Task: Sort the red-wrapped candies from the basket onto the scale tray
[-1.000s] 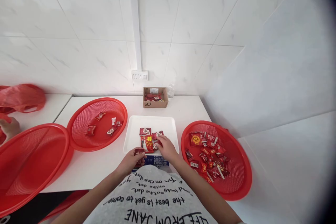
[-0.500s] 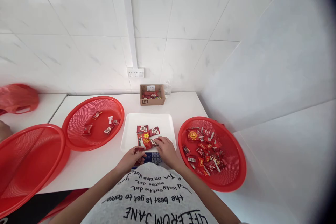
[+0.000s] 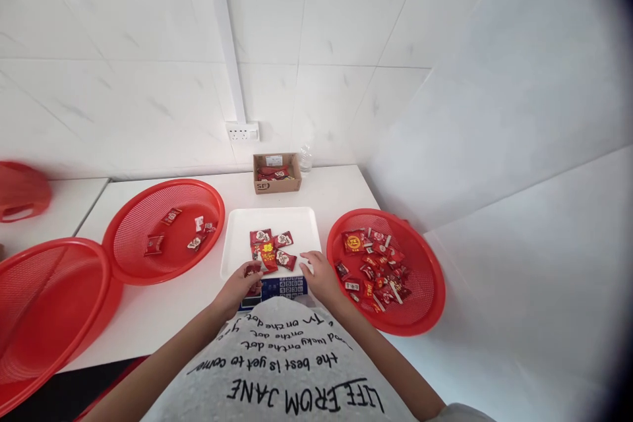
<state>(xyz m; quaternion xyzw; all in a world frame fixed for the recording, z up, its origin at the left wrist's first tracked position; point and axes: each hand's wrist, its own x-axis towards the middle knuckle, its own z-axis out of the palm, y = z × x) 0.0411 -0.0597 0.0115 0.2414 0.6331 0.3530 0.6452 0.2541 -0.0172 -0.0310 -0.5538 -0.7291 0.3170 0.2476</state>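
Several red wrapped snack packets (image 3: pixel 264 254) lie together on the white tray (image 3: pixel 237 221) of a weighing scale. My left hand (image 3: pixel 243 283) is at the tray's near left corner, its fingers closed on a dark red packet (image 3: pixel 254 269). Over the near right part of the tray, my right hand (image 3: pixel 318 272) has its thumb and fingers apart with nothing between them. Just left of it lies a small packet (image 3: pixel 285 259). The scale's blue keypad (image 3: pixel 289 286) shows between my hands.
On the right, a red mesh basket (image 3: pixel 435 283) holds many packets. Another red basket (image 3: pixel 133 217) at left holds several; a third red basket (image 3: pixel 99 257) stands nearer. Behind the tray are a cardboard box (image 3: pixel 277 186) with packets and a clear plastic item (image 3: pixel 305 158).
My right hand has let go of the small packet on the tray and moved off to its right, fingers opening. My left hand keeps its packet. The view has shifted a little.
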